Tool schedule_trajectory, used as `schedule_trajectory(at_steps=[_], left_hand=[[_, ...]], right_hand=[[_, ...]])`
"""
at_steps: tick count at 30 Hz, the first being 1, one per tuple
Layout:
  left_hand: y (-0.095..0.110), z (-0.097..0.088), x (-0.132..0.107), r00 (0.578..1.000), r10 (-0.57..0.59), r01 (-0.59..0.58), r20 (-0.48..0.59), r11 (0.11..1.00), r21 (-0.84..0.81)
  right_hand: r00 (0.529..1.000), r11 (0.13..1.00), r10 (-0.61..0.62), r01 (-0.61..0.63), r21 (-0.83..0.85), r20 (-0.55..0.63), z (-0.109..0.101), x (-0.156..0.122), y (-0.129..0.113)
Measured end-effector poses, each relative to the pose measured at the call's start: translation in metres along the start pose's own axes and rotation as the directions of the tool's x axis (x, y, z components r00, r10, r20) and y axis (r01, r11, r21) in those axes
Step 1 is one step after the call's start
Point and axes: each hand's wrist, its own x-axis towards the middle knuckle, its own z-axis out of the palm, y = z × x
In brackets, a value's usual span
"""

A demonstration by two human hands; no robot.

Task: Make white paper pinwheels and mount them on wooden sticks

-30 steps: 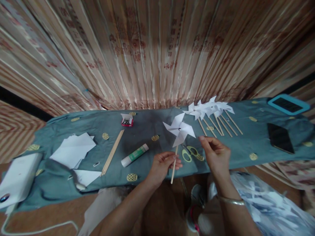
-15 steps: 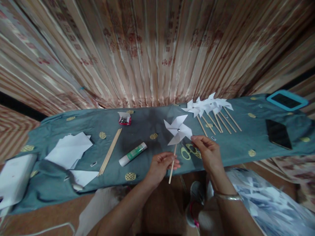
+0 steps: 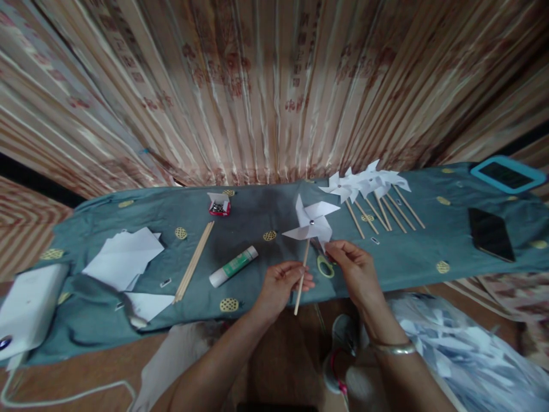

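Observation:
A white paper pinwheel point(image 3: 311, 222) with a metal pin at its centre stands on a thin wooden stick point(image 3: 301, 280). My left hand point(image 3: 281, 284) is closed round the lower part of that stick, holding it upright over the table's front edge. My right hand point(image 3: 354, 269) is beside the wheel, its fingertips pinching the lower right blade. Yellow-handled scissors point(image 3: 325, 265) lie on the cloth partly hidden behind my right hand.
On the teal cloth point(image 3: 420, 257) lie several finished pinwheels point(image 3: 369, 186), a glue stick point(image 3: 234, 266), bare sticks point(image 3: 194, 261), a red pin box point(image 3: 219, 205), white paper sheets point(image 3: 123, 257), a dark phone point(image 3: 490, 234), a blue-framed tablet point(image 3: 507, 174) and a white box point(image 3: 26, 309).
My right hand has moved left from beside the wheel onto its lower right blade, and the blades have turned. My left hand keeps hold of the stick.

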Motion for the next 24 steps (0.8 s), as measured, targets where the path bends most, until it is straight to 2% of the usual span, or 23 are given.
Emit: schedule_trajectory(at_steps=[6, 24], left_hand=[[0.000, 0.000, 0.000, 1.000, 0.003, -0.003, 0.006, 1.000, -0.002], [-0.002, 0.000, 0.001, 1.000, 0.014, -0.014, 0.015, 1.000, 0.000]], right_hand=[[0.998, 1.000, 0.021, -0.021, -0.001, 0.051, 0.004, -0.003, 0.002], [0.992, 1.000, -0.030, 0.030, 0.006, 0.119, 0.018, -0.007, 0.001]])
